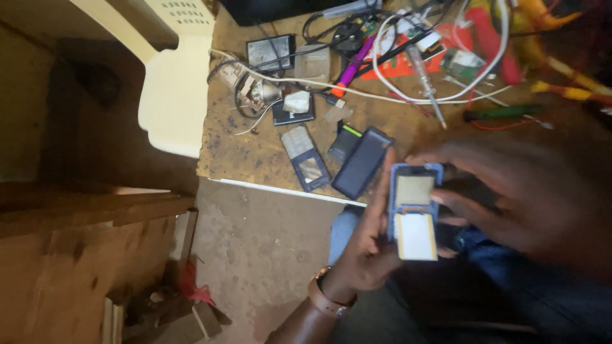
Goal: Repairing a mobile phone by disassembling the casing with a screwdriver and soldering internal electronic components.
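The small blue plastic phone shell (414,210), open with a pale rectangular panel showing, looks light, stiff and rather fragile, best gripped by its long side edges, and it is held in the air just in front of the scarred wooden bench (255,153). The left hand (366,245) (a brown strap at its wrist) is closed around the shell's left edge from below. The right hand (529,191) curls over from the right, fingertips touching the shell's top and right edge, with nothing else in its grasp.

A worn wooden workbench (255,159) carries phone parts (306,158); tangled cables (382,83); screwdrivers (426,83).
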